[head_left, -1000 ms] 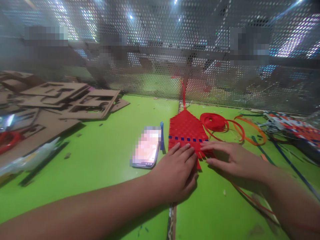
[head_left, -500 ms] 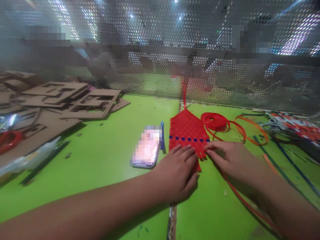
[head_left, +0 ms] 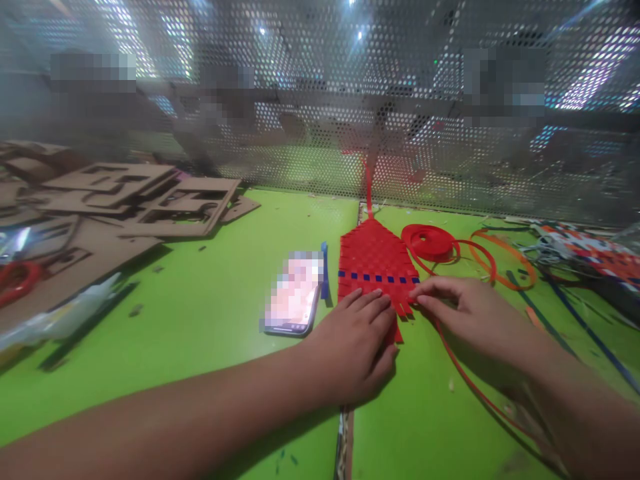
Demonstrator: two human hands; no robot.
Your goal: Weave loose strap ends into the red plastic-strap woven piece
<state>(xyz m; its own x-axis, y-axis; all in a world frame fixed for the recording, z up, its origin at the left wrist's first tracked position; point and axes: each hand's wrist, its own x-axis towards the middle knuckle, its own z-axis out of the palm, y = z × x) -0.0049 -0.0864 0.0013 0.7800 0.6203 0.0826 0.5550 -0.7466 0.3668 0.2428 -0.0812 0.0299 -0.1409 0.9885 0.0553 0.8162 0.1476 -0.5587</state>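
Red weave (head_left: 374,249), one, under flat left hand (head_left: 354,343). Right hand (head_left: 465,308) near-pinched at its edge, hold unclear; one phone (head_left: 296,297) left of both.

The widest bare stretch of the green bench (head_left: 215,287) is left between the cardboard cutouts (head_left: 185,203) and the phone (head_left: 295,300). Rightward passage beyond the woven red piece (head_left: 375,250) is obstructed by the red coil (head_left: 431,243) and orange loop (head_left: 503,263); far reach is blocked by the perforated metal panel (head_left: 320,147).
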